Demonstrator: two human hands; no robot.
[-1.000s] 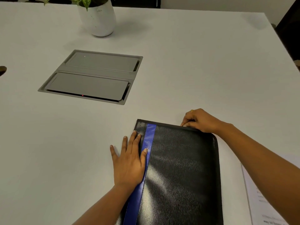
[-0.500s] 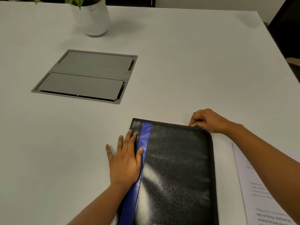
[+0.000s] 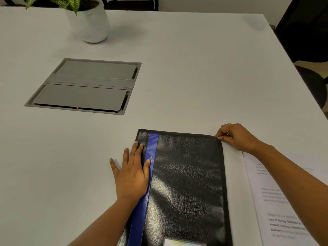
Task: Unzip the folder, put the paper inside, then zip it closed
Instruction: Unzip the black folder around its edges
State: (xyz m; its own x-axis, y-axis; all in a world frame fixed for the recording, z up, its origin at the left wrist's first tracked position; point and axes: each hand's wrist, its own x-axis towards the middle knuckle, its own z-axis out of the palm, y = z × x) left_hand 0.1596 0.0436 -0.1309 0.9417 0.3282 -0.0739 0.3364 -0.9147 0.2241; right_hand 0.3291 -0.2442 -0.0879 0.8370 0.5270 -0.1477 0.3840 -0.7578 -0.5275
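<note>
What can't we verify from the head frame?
- Zipper pull: hidden under the right hand's fingertips at the folder's far right corner.
- Zip state: teeth too fine to see.
- Paper: text blurred, cut by the right edge and the forearm.
- Folder's near end: cut by the bottom edge.
- Left hand: flat on the folder.

Folder (image 3: 186, 183) was black, pebbled grain, glossy, with 1 blue stripe (image 3: 148, 174) running lengthwise near its left edge. Paper (image 3: 284, 210) was white with black printed text. Table (image 3: 177, 77) was plain white. Recessed panel (image 3: 85, 86) was grey, 1 red dot at its near edge. Pot (image 3: 90, 23) was white, faintly speckled; leaves (image 3: 69, 1) were green mottled with pale yellow. Ring (image 3: 229, 124) on right hand was gold.
</note>
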